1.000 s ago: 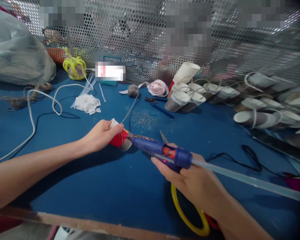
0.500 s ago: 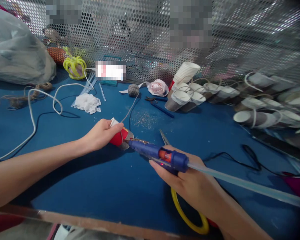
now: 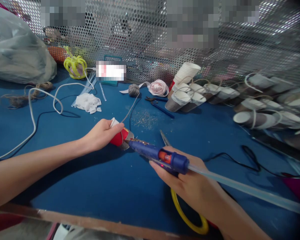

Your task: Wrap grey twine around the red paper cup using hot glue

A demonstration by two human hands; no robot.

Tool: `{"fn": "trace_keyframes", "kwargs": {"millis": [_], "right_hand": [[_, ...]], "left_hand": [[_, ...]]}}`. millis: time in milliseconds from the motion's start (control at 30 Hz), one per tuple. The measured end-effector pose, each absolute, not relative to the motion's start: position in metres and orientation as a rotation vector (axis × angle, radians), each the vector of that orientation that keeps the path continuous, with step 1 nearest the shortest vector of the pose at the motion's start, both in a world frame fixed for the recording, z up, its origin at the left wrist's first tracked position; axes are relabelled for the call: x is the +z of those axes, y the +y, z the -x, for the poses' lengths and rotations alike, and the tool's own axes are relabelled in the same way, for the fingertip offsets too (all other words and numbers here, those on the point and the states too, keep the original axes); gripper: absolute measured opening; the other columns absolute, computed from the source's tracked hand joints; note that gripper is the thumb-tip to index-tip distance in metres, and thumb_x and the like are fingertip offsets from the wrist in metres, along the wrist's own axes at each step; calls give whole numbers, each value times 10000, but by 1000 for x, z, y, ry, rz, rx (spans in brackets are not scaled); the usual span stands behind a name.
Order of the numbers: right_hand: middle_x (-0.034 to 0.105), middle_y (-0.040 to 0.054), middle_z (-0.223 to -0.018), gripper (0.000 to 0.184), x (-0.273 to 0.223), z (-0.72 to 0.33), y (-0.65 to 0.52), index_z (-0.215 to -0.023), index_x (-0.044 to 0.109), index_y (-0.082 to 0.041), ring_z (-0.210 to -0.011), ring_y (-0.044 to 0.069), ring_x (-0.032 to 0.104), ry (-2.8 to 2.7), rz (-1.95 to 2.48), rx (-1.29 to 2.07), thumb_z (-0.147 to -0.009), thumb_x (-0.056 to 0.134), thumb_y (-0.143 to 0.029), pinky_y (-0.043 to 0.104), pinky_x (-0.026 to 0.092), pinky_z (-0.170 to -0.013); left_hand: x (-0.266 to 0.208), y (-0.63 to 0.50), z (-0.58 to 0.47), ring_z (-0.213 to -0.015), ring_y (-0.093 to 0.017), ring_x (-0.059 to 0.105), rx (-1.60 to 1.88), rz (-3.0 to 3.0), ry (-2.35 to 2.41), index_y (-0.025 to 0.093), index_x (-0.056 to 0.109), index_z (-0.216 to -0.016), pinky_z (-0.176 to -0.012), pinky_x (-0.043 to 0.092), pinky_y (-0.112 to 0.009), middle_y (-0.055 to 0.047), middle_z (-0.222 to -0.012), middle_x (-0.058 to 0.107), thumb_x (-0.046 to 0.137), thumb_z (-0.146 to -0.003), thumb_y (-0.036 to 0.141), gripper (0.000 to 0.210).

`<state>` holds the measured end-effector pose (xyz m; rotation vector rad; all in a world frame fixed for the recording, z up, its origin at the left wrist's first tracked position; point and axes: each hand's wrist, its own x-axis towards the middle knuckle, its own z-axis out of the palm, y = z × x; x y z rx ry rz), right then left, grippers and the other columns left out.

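Note:
In my left hand (image 3: pixel 100 135) is a red paper cup (image 3: pixel 118 138) with a white rim, tipped on its side, its far end grey. Grey twine runs from the cup back to a small ball of twine (image 3: pixel 133 90). My right hand (image 3: pixel 187 180) grips a blue hot glue gun (image 3: pixel 150 150). The gun's nozzle meets the side of the cup, or nearly so. A long clear glue stick (image 3: pixel 240 185) sticks out of its rear. Under my right hand lie scissors with a yellow handle (image 3: pixel 176 206), partly hidden.
Pliers (image 3: pixel 162 109) and a pink ribbon roll (image 3: pixel 158 87) lie ahead. Covered cups with twine handles (image 3: pixel 178 100) stand at the right. White scraps (image 3: pixel 87 102), a white cable (image 3: pixel 32 113) and a large plastic bag (image 3: pixel 17 50) are at the left. A perforated metal panel (image 3: pixel 140 40) closes the back.
Both hands, the cup and the glue gun hold almost the same position. The view has shifted very slightly.

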<state>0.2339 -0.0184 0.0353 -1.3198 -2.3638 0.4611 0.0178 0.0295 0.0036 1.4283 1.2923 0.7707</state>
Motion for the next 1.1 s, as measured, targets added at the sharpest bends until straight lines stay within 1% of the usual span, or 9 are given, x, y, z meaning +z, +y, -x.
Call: {"fn": "trace_keyframes", "kwargs": {"millis": [133, 233, 333, 400, 533, 733, 867, 1000, 1100], "right_hand": [[564, -21, -643, 85, 32, -236, -19, -733, 477, -230, -519, 116, 519, -2344, 1306, 447, -774, 544, -262, 235, 433, -510], [571, -19, -647, 62, 31, -238, -19, -754, 487, -237, -528, 123, 526, -2358, 1327, 490, -783, 533, -268, 238, 437, -507], [591, -7, -668, 82, 29, -240, -19, -737, 490, -236, -554, 142, 548, -2338, 1337, 454, -771, 543, -288, 250, 441, -512], [602, -4, -677, 96, 29, -240, -19, -725, 492, -235, -567, 150, 559, -2328, 1335, 457, -759, 552, -302, 256, 447, -522], [592, -18, -620, 89, 31, -238, -17, -707, 507, -239, -513, 140, 542, -2301, 1343, 515, -743, 563, -298, 257, 448, -513], [600, 7, -584, 124, 34, -235, -16, -663, 530, -245, -511, 170, 557, -2274, 1379, 547, -757, 521, -325, 276, 445, -479], [613, 23, -580, 171, 34, -240, -14, -675, 606, -250, -586, 208, 592, -2359, 1347, 401, -755, 512, -368, 316, 465, -555], [534, -3, -434, 234, 38, -242, -12, -699, 667, -274, -485, 184, 549, -2446, 1298, 322, -780, 471, -373, 302, 445, -511], [554, 3, -451, 288, 38, -241, -12, -649, 659, -252, -461, 163, 532, -2429, 1311, 288, -805, 447, -369, 286, 438, -492]], "left_hand": [[4, 29, -18, -404, -61, 358, 781, -1455, 1315, 135, 542, -543, -413, 249, -195, 32, -457, 504, 450, -775, 409, 370], [5, 28, -18, -399, -63, 364, 780, -1444, 1289, 138, 564, -554, -413, 250, -197, 29, -462, 523, 431, -789, 387, 367], [6, 27, -19, -393, -64, 356, 784, -1454, 1312, 136, 558, -543, -404, 238, -200, 28, -453, 515, 447, -781, 388, 364], [6, 27, -19, -391, -63, 359, 790, -1448, 1313, 137, 549, -529, -406, 249, -198, 28, -448, 512, 458, -776, 390, 365], [4, 27, -18, -402, -69, 395, 801, -1413, 1287, 139, 567, -554, -420, 280, -195, 20, -469, 542, 449, -783, 404, 370], [1, 28, -16, -436, -69, 412, 795, -1435, 1251, 130, 595, -611, -441, 301, -189, 20, -520, 566, 453, -784, 411, 360], [2, 27, -16, -454, -74, 434, 796, -1428, 1232, 129, 594, -611, -452, 312, -187, 16, -535, 579, 450, -789, 405, 359], [1, 26, -14, -457, -74, 420, 800, -1471, 1246, 115, 599, -623, -445, 294, -188, 19, -518, 553, 461, -786, 403, 359], [-1, 27, -14, -472, -78, 442, 802, -1455, 1196, 116, 608, -635, -451, 303, -184, 11, -540, 576, 444, -799, 395, 362]]}}
